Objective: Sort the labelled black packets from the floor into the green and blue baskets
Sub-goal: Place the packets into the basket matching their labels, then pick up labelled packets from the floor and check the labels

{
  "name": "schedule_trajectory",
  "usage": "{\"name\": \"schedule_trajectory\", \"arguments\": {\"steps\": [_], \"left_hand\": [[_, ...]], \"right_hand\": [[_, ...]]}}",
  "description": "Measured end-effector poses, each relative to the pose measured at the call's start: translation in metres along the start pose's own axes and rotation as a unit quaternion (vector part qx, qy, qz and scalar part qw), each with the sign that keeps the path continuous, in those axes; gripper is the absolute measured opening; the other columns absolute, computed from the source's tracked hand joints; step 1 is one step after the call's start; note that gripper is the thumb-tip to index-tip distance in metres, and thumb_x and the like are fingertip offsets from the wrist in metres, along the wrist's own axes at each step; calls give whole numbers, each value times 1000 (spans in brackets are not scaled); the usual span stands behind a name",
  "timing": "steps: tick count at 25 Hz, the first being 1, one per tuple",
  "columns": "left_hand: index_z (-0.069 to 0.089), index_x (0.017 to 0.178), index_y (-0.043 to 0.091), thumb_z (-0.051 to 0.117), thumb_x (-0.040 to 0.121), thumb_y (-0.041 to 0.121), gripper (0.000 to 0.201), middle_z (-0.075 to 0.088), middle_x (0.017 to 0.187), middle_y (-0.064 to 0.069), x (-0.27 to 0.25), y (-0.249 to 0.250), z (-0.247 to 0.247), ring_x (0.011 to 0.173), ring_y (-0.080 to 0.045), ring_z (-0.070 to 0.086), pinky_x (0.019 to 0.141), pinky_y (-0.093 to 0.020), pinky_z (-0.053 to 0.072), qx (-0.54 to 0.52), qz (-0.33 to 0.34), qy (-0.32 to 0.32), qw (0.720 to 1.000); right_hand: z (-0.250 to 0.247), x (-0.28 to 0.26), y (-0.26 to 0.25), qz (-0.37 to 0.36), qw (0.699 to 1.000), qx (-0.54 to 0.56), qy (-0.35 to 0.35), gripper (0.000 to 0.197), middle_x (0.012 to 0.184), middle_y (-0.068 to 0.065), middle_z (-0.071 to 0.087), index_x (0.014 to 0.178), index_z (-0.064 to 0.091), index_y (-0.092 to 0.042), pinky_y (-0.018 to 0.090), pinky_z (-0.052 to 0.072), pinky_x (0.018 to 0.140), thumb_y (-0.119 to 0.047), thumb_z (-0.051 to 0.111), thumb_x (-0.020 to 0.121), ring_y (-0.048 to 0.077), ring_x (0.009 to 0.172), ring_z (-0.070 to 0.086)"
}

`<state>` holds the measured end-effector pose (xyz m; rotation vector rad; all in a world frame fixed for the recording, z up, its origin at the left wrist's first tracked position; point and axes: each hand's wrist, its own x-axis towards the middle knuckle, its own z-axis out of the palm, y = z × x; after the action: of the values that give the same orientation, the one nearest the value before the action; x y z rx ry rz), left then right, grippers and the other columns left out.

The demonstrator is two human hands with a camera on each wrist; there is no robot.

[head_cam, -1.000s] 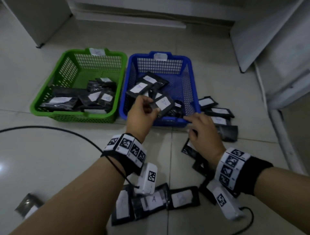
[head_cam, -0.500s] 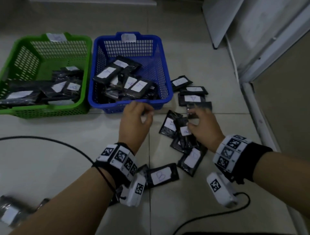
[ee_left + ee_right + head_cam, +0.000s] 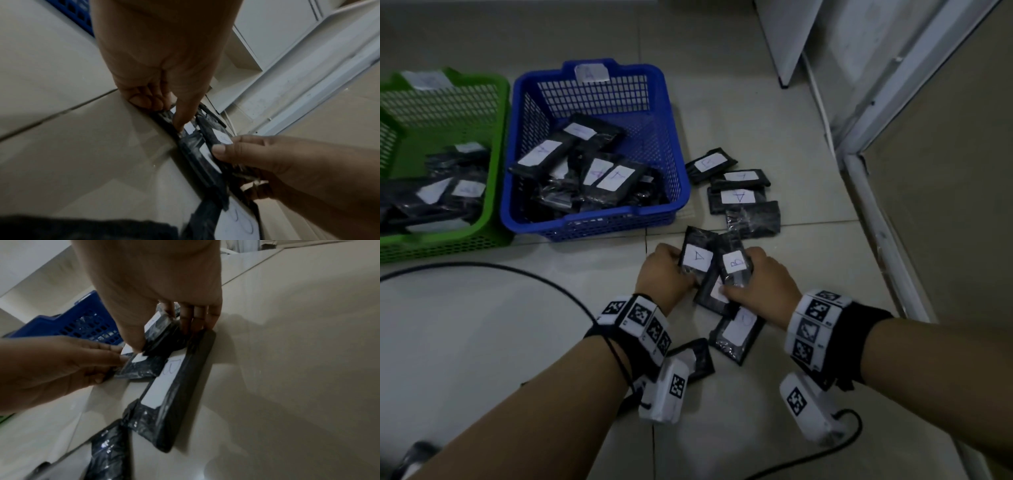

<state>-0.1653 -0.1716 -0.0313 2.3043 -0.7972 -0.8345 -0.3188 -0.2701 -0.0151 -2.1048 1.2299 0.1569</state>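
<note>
On the floor in front of the blue basket [image 3: 592,219] lies a pile of black packets with white labels. My left hand [image 3: 681,270] pinches the packet marked A [image 3: 697,257] at its near left edge, thumb on top [image 3: 183,116]. My right hand [image 3: 739,284] grips the packet marked B [image 3: 734,263] from the right, thumb and fingers [image 3: 191,318] curled round it. Both packets lie on a third packet [image 3: 714,296]. The green basket [image 3: 448,240] stands left of the blue one; each holds several packets.
More packets lie right of the blue basket [image 3: 738,198] and near my wrists [image 3: 738,332]. A black cable [image 3: 517,270] curves across the tiles on the left. A white door frame [image 3: 873,212] and a wall close off the right side.
My left hand let a packet go into the blue basket, then drew back to the floor pile. Both hands have closed on packets there. The view has swung to the right.
</note>
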Motion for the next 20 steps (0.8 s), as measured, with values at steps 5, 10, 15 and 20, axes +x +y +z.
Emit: {"name": "schedule_trajectory", "arguments": {"steps": [5,10,15,20], "left_hand": [[51,102,7,80,65,20,48,59,100,-10,-3,-5,2,94,-25,57,69,-25,40,-52,-6,14,999],[46,98,12,73,74,23,38,61,78,0,-16,0,-9,77,-24,60,65,-31,49,-131,-16,15,991],[52,103,6,66,83,13,25,60,80,-7,-38,-27,-67,63,-25,60,71,-45,57,-299,-63,35,951],[57,100,10,62,88,14,13,59,92,-9,-63,-77,-135,63,-20,58,59,-33,56,-342,-84,108,930]], "right_hand": [[-10,0,-2,33,999,-12,6,44,107,9,63,113,50,-12,34,50,80,-39,64,82,28,97,60],[-16,-14,-17,48,994,102,-11,34,102,3,58,118,52,-8,31,44,77,-30,55,93,20,91,56],[-6,-39,-60,-2,973,227,-25,22,100,6,63,112,54,-13,35,55,59,-23,56,93,15,69,60],[16,-36,-143,-91,976,186,-61,17,88,11,69,105,55,-21,45,57,65,-17,54,88,20,62,65]]}}
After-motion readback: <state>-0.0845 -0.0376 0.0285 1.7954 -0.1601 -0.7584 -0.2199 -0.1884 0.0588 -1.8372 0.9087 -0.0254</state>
